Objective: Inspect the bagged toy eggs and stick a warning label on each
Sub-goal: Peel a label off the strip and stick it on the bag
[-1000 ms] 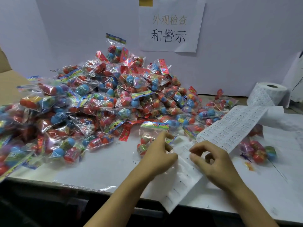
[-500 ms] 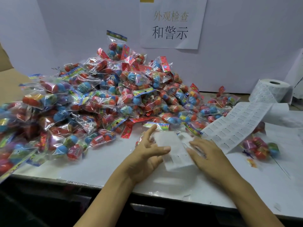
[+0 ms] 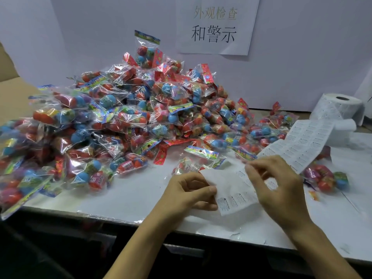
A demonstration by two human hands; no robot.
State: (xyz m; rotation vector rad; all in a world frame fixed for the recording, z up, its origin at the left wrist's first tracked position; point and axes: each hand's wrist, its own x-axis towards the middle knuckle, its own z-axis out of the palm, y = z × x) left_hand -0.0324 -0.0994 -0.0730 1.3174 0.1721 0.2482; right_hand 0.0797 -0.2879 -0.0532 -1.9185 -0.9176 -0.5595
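Note:
A big heap of clear bags of coloured toy eggs (image 3: 124,117) covers the left and middle of the white table. One bag (image 3: 199,160) lies just beyond my hands. A strip of white warning labels (image 3: 231,190) runs from the roll across the table to my hands. My left hand (image 3: 189,196) pinches the strip's near end between thumb and fingers. My right hand (image 3: 275,184) hovers over the strip with thumb and forefinger pinched at its upper edge, apparently on a label; the label itself is too small to make out.
The label roll (image 3: 338,109) stands at the back right against the white wall. A single bag of eggs (image 3: 324,178) lies right of my right hand under the strip (image 3: 302,143). A paper sign (image 3: 215,25) hangs on the wall. The table's front edge (image 3: 112,216) is close to me.
The free end of the strip was folded back up from over the table edge. My left hand went from the bag to gripping the strip's end; my right hand lifted into a pinch.

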